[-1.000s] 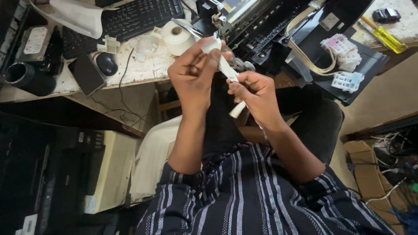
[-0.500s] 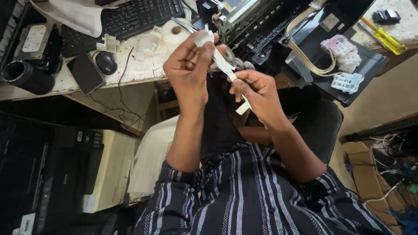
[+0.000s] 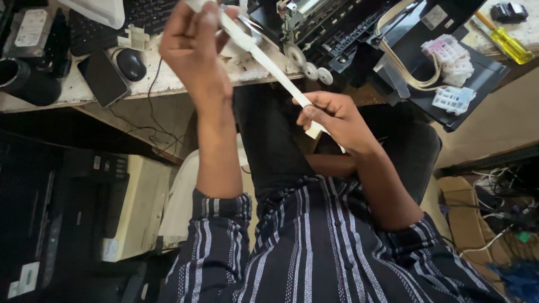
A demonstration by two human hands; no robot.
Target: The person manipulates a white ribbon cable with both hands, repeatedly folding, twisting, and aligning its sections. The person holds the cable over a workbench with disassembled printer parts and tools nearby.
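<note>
A long white flat strip (image 3: 264, 56) stretches between my two hands above my lap. My left hand (image 3: 191, 39) grips its upper end, raised near the top of the view over the desk edge. My right hand (image 3: 331, 115) pinches the lower end, whose tip sticks out below my fingers. The strip is taut and slanted from upper left to lower right. I wear a dark striped shirt and sit in a chair.
An opened printer (image 3: 348, 33) with exposed gears and a white ribbon cable lies on the desk. White ink cartridges (image 3: 452, 62), a yellow-handled screwdriver (image 3: 508, 45), a mouse (image 3: 130, 64), a phone (image 3: 104, 78) and a keyboard (image 3: 84, 33) are there too. A beige and black machine (image 3: 84, 196) stands lower left.
My left hand has risen up and away, pulling the strip out longer between the hands. My right hand has stayed about in place, holding the lower end.
</note>
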